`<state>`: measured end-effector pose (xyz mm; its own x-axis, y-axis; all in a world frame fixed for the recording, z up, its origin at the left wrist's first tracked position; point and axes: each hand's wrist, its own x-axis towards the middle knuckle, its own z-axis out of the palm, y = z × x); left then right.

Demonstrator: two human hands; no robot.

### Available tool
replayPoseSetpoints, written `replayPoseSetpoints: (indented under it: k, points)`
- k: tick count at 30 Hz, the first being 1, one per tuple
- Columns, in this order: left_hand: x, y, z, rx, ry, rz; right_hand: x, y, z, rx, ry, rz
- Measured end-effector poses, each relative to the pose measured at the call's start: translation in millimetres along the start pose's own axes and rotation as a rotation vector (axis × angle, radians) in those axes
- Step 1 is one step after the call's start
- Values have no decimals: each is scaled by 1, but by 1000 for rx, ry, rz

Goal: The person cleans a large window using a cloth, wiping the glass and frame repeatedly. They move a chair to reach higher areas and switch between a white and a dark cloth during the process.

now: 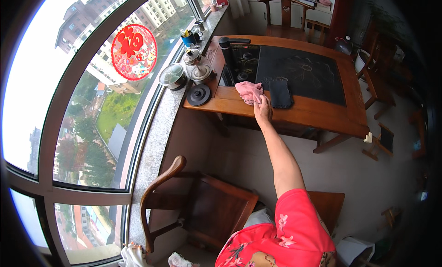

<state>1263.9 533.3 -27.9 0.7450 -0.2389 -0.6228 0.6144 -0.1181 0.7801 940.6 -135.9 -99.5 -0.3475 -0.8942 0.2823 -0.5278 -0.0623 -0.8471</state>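
Observation:
My right hand point(263, 108) reaches to the near edge of a wooden tea table point(310, 118), its fingers closed on a crumpled pink cloth point(249, 91). Right beside the cloth lies a folded dark cloth point(281, 94), partly over the edge of the black inset panel point(300, 68). A black faucet-like spout point(229, 53) rises at the table's left end, by a glossy black hob panel point(247, 61). On the table's near left corner rests a round black base point(199, 95). I cannot see my left hand; a whitish cloth point(179, 260) shows at the bottom edge.
A glass-lidded pot point(173, 76), a metal pot on a stand point(198, 65) and a blue cup point(188, 38) line the granite windowsill point(155, 136). A wooden armchair point(214, 205) stands close on the left, a stool point(328, 208) on the right. Another chair point(286, 15) is behind the table.

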Motion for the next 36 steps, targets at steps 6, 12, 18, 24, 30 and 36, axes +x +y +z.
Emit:
replayPoseSetpoints:
  k: [6,12,18,24,30,36]
  points:
    - [-13,8,38,14,55,-25,49,2,30,-92,-84,-162]
    - [-23,7,51,22,101,-24,28,17,30,-457,-501,-117]
    - [-28,5,52,7,117,-22,46,-7,25,-657,-479,-97]
    - [-29,-2,56,-18,112,-25,35,11,20,-587,-378,12]
    - [-39,-14,40,-54,141,-20,64,28,12,-230,-374,-36]
    - [-71,-41,-25,-167,264,63,52,50,-24,-624,-209,125]
